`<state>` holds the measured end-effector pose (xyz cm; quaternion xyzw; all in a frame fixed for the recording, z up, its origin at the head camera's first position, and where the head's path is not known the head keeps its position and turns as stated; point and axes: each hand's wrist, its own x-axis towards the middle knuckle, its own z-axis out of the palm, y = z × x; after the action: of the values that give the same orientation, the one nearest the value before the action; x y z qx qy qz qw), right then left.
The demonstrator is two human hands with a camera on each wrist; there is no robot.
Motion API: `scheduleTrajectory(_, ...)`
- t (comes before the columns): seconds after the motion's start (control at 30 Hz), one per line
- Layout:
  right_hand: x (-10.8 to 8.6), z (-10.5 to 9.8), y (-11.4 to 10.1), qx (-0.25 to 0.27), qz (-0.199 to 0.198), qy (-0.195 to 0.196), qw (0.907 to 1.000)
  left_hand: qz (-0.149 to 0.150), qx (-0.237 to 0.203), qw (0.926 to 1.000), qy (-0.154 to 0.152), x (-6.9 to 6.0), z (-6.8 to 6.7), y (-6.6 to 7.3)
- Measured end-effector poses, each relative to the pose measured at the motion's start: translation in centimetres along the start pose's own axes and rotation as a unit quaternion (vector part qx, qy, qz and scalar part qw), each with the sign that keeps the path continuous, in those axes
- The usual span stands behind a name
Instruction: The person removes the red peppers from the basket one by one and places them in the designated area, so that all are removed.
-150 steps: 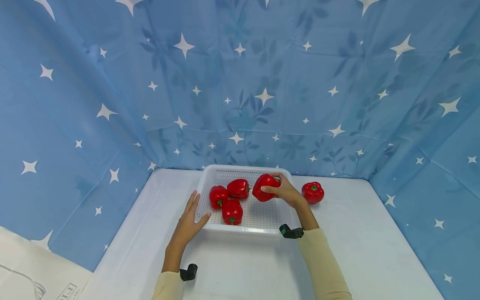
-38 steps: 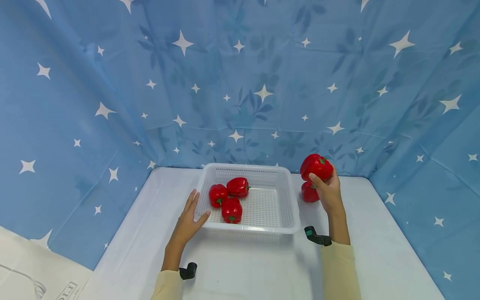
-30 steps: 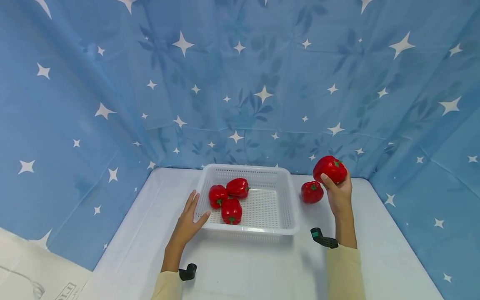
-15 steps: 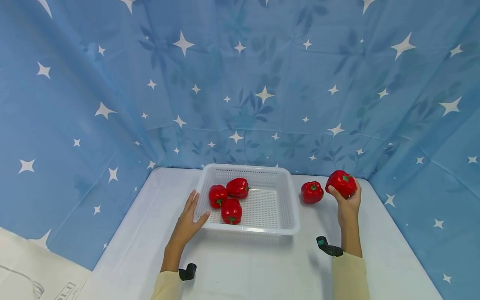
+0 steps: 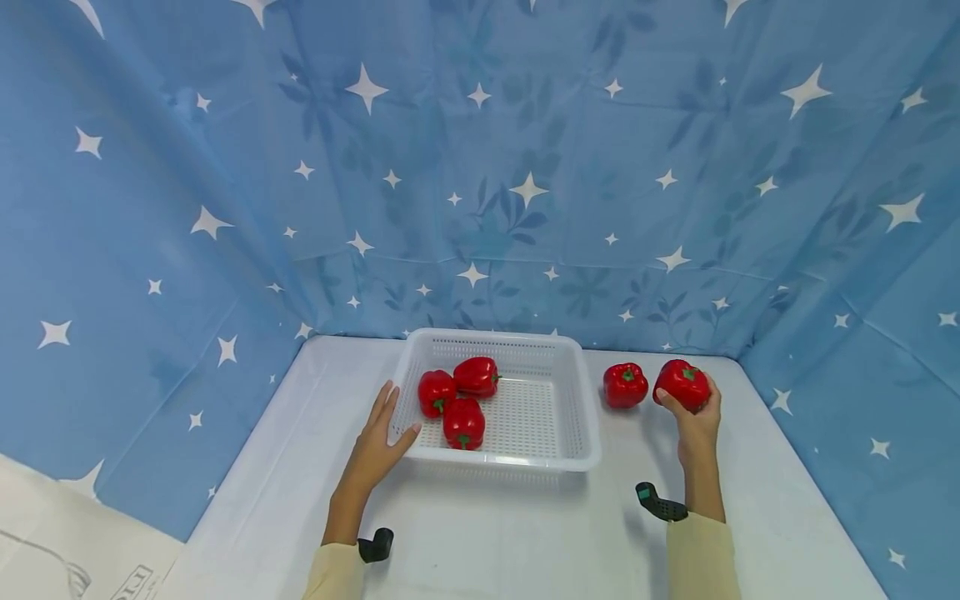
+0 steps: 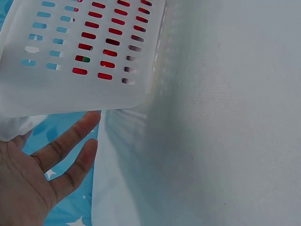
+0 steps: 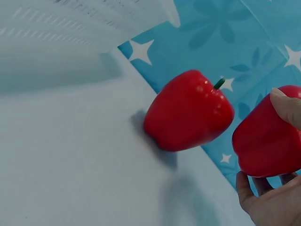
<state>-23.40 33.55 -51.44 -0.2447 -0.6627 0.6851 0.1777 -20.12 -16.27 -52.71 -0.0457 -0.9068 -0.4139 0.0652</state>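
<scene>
My right hand [image 5: 697,423] grips a red bell pepper [image 5: 681,385] low at the table's back right, thumb on its near side and fingers around the far side. In the right wrist view this held pepper [image 7: 270,139] sits at the right edge. Just left of it, a second red bell pepper [image 5: 625,386] stands on the table, stem up. My left hand [image 5: 372,446] rests with fingers spread at the left front corner of a white perforated basket [image 5: 502,458]. Three red bell peppers [image 5: 463,423] lie in the basket's left half. The left wrist view shows the basket wall [image 6: 70,94] beside the fingers.
A white table [image 5: 495,533] lies under everything. Blue star-patterned curtain [image 5: 480,208] closes off the back and both sides. A printed pale sheet [image 5: 82,533] shows at lower left. Dark wrist cameras [image 5: 377,545] sit on both wrists.
My right hand has carried a bell pepper out of the basket, over the pepper on the table and then down to its right. The left hand has stayed put.
</scene>
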Motion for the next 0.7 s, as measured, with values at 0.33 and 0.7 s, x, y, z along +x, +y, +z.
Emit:
scheduleTrajectory(0.33, 0.9, -0.4, 2.4, -0.042, 0.022, -0.010, 0.9988, -0.004, -0.003, 1.0000, 0.000, -0.1, 0.0, 0.1)
scheduleTrajectory(0.7, 1.5, -0.9, 3.6, -0.081, 0.031, -0.022, 0.9960, -0.004, 0.002, 0.9999, -0.010, -0.1, -0.1, 0.1)
